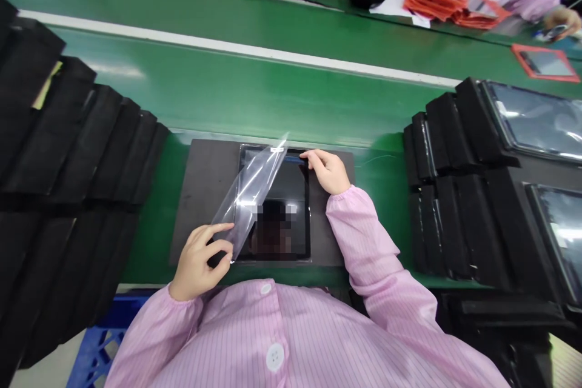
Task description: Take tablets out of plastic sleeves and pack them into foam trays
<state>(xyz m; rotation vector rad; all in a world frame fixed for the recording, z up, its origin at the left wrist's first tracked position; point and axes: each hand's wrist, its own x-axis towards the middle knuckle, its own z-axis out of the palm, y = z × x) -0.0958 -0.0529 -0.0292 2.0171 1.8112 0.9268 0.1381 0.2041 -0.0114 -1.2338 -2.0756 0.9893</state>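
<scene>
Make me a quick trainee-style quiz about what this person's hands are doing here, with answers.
1. What does the left hand hold? A) a pen; B) clear film; C) a sheet of paper.
2. True or false: the right hand is at the near edge of the screen.
3. Fill in: the dark mat lies on a ___ surface.

Key: 1. B. 2. False; it is by the far right corner. 3. Green.
</scene>
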